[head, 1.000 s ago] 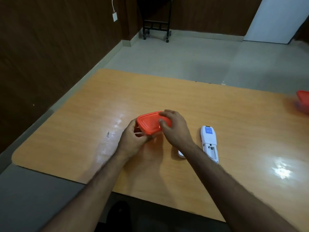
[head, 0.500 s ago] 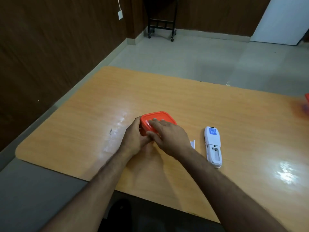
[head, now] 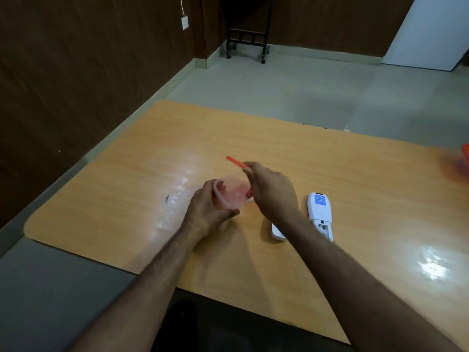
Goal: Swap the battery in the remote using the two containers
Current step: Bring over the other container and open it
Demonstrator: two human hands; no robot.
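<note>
A small clear container (head: 232,193) sits on the wooden table (head: 355,179), gripped at its near left corner by my left hand (head: 206,208). My right hand (head: 272,193) holds its red lid (head: 234,161) lifted and tilted on edge over the container's right side. I cannot make out anything inside the container. The white remote (head: 320,214) lies face down to the right of my right wrist, its battery bay open. Its white battery cover (head: 278,232) lies partly hidden under my right forearm.
A second red-lidded container (head: 465,156) shows at the table's far right edge, cut off by the frame. A black wheeled stand (head: 247,44) is on the floor beyond the table. A dark wall runs along the left.
The red lid was shut on the container; my right hand has now pulled it off and raised it on edge. My left hand still steadies the container.
</note>
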